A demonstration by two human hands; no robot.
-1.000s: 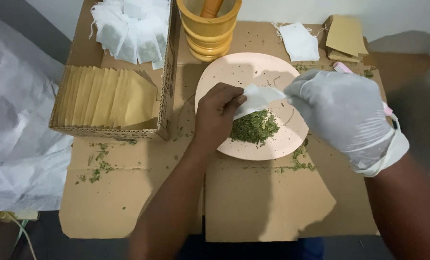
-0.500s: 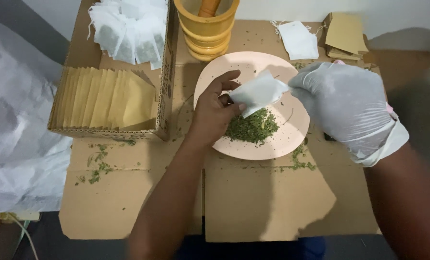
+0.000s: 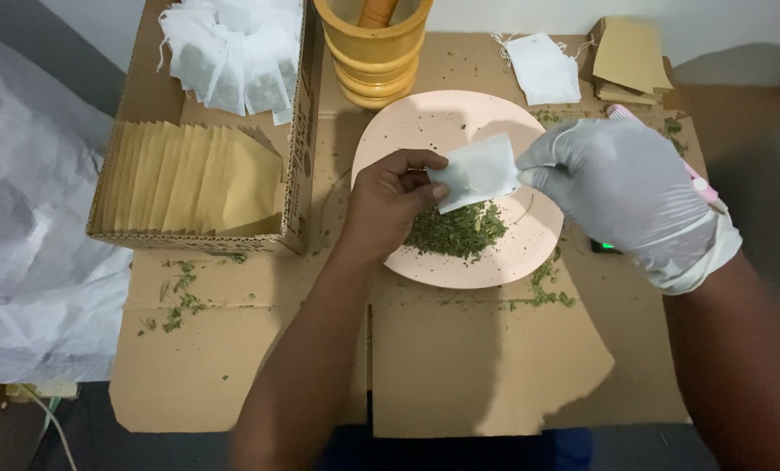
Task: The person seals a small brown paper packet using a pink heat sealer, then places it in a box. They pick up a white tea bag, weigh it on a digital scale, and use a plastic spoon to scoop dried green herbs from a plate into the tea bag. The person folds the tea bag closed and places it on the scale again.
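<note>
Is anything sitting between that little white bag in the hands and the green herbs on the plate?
Nothing visible. Both the left hand and gloved right hand pinch the white bag just above the herb pile on the pink plate, with only open air between.

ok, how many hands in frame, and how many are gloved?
2 hands, 1 gloved. The bare left hand and the gloved right hand pinch opposite edges of a small white sachet above the pink plate of green herbs. No others visible.
</note>
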